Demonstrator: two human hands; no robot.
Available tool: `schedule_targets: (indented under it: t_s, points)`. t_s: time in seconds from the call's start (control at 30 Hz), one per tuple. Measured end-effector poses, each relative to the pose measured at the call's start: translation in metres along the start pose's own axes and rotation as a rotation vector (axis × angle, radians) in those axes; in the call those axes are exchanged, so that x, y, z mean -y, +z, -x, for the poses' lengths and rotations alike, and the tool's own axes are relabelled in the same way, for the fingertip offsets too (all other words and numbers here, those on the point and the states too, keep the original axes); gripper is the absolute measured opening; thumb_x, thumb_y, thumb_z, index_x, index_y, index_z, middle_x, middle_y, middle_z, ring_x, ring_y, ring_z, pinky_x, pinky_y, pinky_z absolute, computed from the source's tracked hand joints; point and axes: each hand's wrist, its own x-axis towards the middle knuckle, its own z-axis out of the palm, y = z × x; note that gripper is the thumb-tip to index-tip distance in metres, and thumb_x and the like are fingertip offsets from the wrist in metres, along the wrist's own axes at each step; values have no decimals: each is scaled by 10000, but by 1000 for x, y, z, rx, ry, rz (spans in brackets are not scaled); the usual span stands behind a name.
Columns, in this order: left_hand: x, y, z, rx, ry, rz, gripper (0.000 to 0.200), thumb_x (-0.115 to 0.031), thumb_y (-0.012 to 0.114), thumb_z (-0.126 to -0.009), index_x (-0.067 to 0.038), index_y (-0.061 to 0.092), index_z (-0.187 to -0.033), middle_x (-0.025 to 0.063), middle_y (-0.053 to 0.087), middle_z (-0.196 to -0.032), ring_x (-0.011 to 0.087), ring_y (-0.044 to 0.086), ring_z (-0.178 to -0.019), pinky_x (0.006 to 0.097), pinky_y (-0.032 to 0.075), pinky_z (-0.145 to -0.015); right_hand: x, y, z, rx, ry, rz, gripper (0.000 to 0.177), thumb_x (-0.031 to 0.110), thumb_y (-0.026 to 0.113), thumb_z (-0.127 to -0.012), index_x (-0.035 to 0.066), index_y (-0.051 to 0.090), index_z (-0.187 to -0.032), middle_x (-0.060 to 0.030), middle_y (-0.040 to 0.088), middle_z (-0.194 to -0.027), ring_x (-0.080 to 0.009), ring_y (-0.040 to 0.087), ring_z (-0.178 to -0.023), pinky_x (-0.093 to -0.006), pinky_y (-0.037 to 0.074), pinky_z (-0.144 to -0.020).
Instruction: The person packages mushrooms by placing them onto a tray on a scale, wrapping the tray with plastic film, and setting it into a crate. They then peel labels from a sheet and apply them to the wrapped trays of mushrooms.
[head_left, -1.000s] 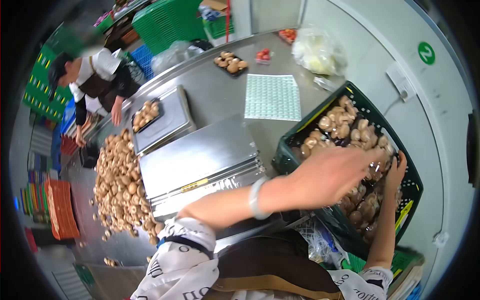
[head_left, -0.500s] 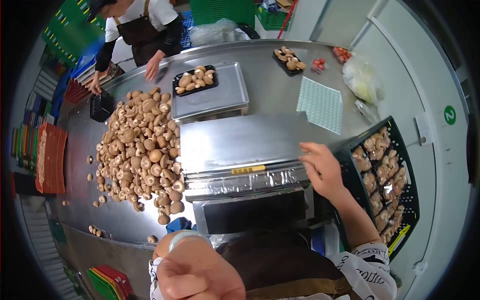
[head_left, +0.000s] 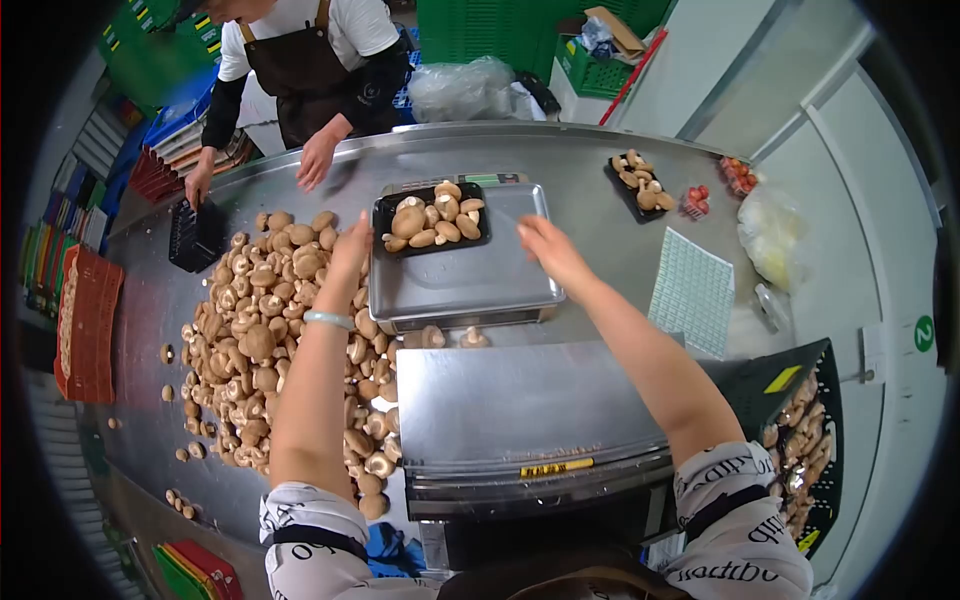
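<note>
A black tray of mushrooms (head_left: 432, 238) rests on the metal platform of a weighing scale (head_left: 505, 270). My left hand (head_left: 350, 248) reaches over the mushroom pile, its fingers stretched out right at the tray's left edge. Over the right side of the platform is my right hand (head_left: 548, 248), fingers extended toward the tray with a gap between them and it. Neither hand holds anything. The big heap of loose brown mushrooms (head_left: 255, 345) spreads beneath and left of my left forearm. Two mushrooms (head_left: 452, 337) lie at the scale's front edge.
Close in front stands a metal wrapping machine (head_left: 520, 400). At right is a dark crate (head_left: 825, 480) of wrapped mushrooms. A second mushroom tray (head_left: 640, 188), tomatoes (head_left: 694, 202) and a label sheet (head_left: 692, 292) lie behind. Across the table, a person (head_left: 305, 80) touches a black tray stack (head_left: 195, 235).
Both my hands have moved forward to the scale, the left from near my body and the right from the wrapping machine. The camera view has shifted.
</note>
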Motion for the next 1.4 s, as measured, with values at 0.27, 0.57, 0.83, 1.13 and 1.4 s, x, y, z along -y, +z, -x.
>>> schedule_targets:
  t_s: [0.27,0.57,0.83,1.13,1.4]
  points:
    - [-14,58,-25,-96,42,-342,596,-455,491,-960,56,523,-1266,191,584,-1221,271,541,-1125,335,392,-968,-37,64,-99,-125,1,-64,468,320,506,-947,-14,502,-1275,-171,632,-1097,-278,610,-988,-369,463,-865]
    - [-25,91,145,57,72,-204,633,-385,537,-960,72,411,-1379,189,534,-1317,226,521,-1178,297,407,-962,10,-36,76,-110,52,-71,443,283,532,-944,25,503,-1303,-171,609,-1199,-284,584,-1118,-354,440,-944]
    - [61,118,270,260,158,-295,629,-338,557,-962,116,387,-1363,191,522,-1221,232,519,-1112,308,400,-982,-18,-75,248,-111,254,-87,435,205,539,-953,0,479,-1332,-165,609,-1223,-249,583,-1134,-345,435,-965]
    - [54,78,351,93,146,-373,394,-219,626,-927,8,557,-1242,90,649,-959,137,592,-845,286,473,-734,-33,-109,329,-171,65,105,421,225,600,-919,19,514,-1276,-132,613,-1115,-232,598,-989,-335,489,-838]
    - [102,75,402,-252,595,-1055,224,-223,770,-736,-13,695,-713,129,592,-670,335,551,-679,429,428,-640,-53,-93,400,-319,36,824,272,328,719,-791,61,674,-773,-63,600,-856,-260,529,-906,-410,369,-835]
